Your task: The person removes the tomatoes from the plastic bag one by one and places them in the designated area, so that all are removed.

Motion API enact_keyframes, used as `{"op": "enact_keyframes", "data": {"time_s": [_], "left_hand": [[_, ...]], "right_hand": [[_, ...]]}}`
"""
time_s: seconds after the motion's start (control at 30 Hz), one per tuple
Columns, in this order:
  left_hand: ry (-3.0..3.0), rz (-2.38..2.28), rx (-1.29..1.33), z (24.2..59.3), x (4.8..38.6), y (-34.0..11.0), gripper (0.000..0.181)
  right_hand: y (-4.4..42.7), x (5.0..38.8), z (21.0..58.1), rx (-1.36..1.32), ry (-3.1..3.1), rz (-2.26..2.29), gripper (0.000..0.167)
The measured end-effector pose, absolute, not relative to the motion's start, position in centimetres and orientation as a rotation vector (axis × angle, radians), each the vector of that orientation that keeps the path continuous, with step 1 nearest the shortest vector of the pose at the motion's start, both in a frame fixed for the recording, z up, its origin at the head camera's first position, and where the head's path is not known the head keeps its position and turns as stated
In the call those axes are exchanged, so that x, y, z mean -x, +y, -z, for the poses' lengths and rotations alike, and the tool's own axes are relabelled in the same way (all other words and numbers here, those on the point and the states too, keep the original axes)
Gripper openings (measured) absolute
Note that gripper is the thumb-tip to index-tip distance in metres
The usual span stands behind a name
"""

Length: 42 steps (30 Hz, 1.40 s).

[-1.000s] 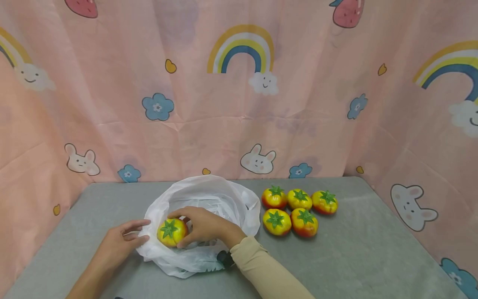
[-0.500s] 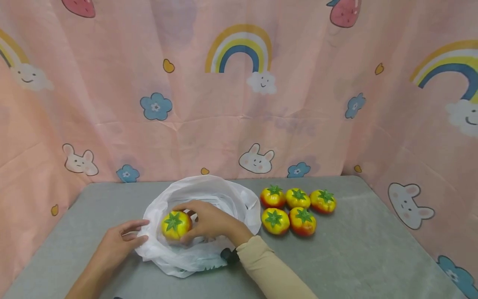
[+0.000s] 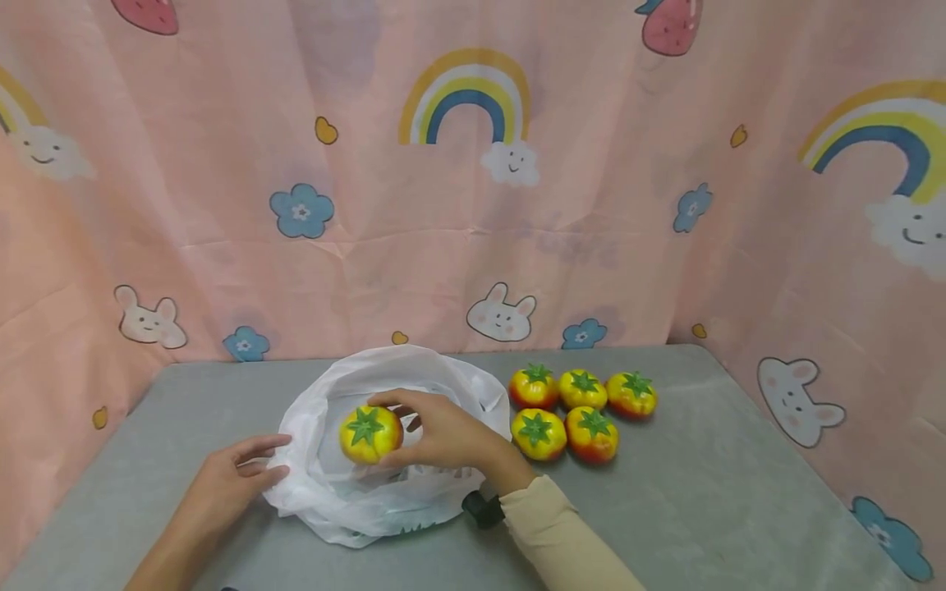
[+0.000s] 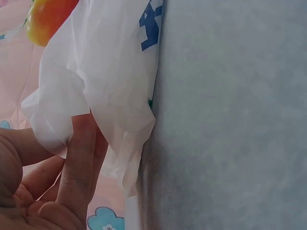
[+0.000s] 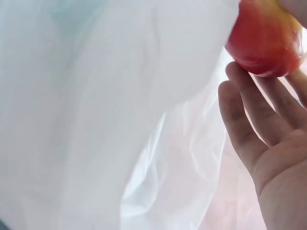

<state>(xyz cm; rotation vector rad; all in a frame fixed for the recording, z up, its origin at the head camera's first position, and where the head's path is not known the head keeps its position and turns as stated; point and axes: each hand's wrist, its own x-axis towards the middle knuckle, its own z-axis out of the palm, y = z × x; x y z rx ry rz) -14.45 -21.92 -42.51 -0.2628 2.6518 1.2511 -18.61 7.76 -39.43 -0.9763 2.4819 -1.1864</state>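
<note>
A white plastic bag (image 3: 318, 505) stands on the grey table with its mouth spread wide. In the head view my right hand (image 3: 451, 431) holds a yellow-and-red tomato (image 3: 369, 435) with a green star-shaped top, over the bag's opening. The right wrist view shows the red underside of that tomato (image 5: 266, 43) between the thumb and fingers, beside the bag's wall (image 5: 96, 120). At the bag's left rim, my left hand (image 3: 232, 476) pinches the plastic between thumb and fingers. Part of those fingertips is hidden by the bag (image 4: 115, 86) in the left wrist view.
Several more tomatoes (image 3: 538, 435) sit in two rows on the table (image 3: 709, 492), just right of the bag. A pink patterned curtain (image 3: 591, 205) closes off the back and both sides. A dark wrist camera (image 3: 482, 509) sits by my right wrist.
My right hand has carried the tomato up and to the right, from the bag's left rim to above its opening. The left hand keeps its place on the rim. The view has shifted slightly.
</note>
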Motion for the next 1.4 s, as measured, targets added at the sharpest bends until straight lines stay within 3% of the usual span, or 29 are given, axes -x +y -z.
{"op": "enact_keyframes", "data": {"time_s": [1.1, 1.4], "left_hand": [[2.670, -1.242, 0.229, 42.5, 14.3, -22.6, 0.058], [2.660, -1.251, 0.232, 42.5, 14.3, -22.3, 0.057]], "right_hand": [[12.4, 15.7, 37.7, 0.889, 2.569, 1.266, 0.069], [16.3, 14.8, 38.2, 0.637, 2.671, 1.302, 0.067]]}}
